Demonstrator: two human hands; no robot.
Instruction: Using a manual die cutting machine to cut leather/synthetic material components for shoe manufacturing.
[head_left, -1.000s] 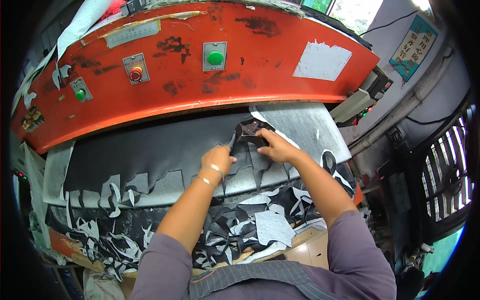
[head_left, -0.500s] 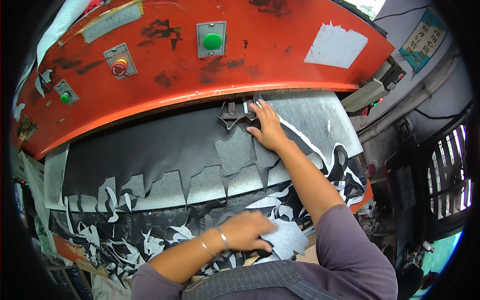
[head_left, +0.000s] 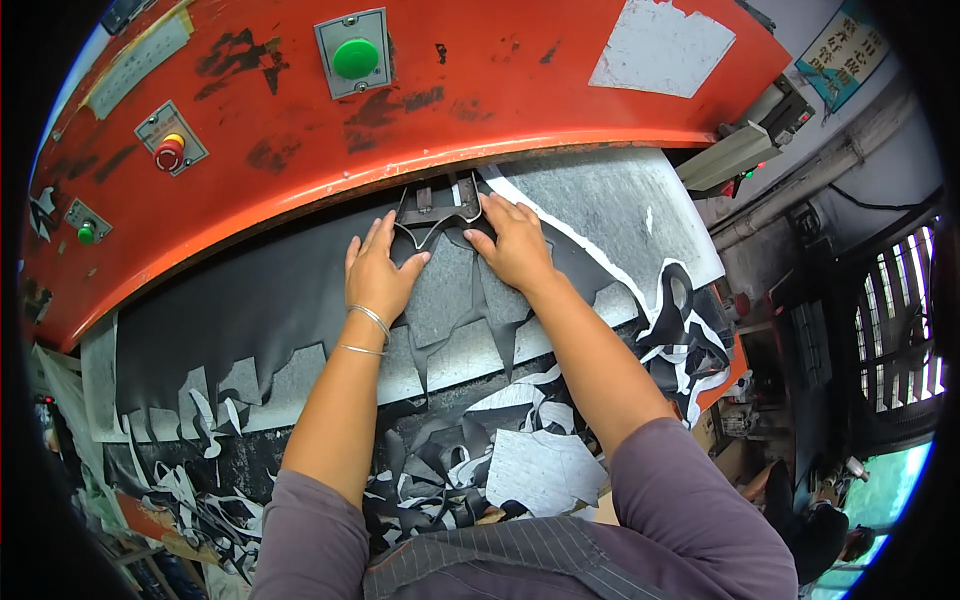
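A metal cutting die [head_left: 440,215] with a curved, pointed lower edge lies on a black sheet [head_left: 250,285], partly under the red press head. My left hand [head_left: 383,275] is at the die's left side, fingers stretched forward and thumb apart. On the other side, my right hand [head_left: 517,248] rests with fingers extended against the die's right edge. Below the die, a cut-out gap in the sheet shows the grey cutting board [head_left: 440,300]. A pale cut piece [head_left: 545,470] lies near my body among black and white scraps [head_left: 430,460].
The red press head [head_left: 480,95] spans the far side, carrying a large green button [head_left: 355,59], a red stop button [head_left: 169,153] and a smaller green button [head_left: 86,233]. Curled offcut strips [head_left: 690,340] hang off the board's right end. A grey box [head_left: 727,160] juts out at right.
My left hand has moved from the pale piece near my body up to the die's left side. My right hand stays by the die. The view has shifted, so the press head appears farther left.
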